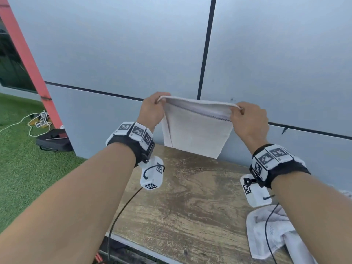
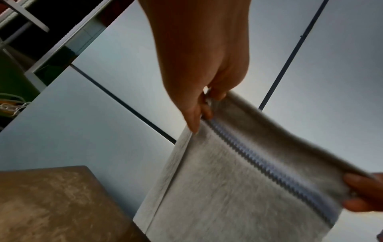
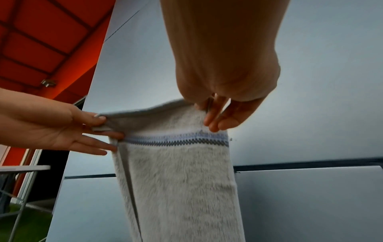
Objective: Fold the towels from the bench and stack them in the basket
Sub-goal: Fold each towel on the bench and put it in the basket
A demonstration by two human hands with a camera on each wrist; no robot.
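A white towel (image 1: 196, 130) with a blue-grey zigzag stripe (image 3: 176, 140) hangs doubled over in the air above the far edge of the wooden bench (image 1: 182, 197). My left hand (image 1: 152, 107) pinches its top left corner and my right hand (image 1: 245, 119) pinches its top right corner, stretching the upper edge between them. The left wrist view shows the towel (image 2: 238, 188) hanging below my left hand (image 2: 205, 104). The right wrist view shows my right hand (image 3: 215, 113) at the corner. A second, crumpled white towel (image 1: 272, 231) lies on the bench at the near right. No basket is in view.
A grey panelled wall (image 1: 133, 54) stands right behind the bench. Green turf (image 1: 24, 168) lies to the left, with a dark bag (image 1: 54, 140) and white cables (image 1: 38, 121) on it. A red post (image 1: 28, 60) leans at the far left.
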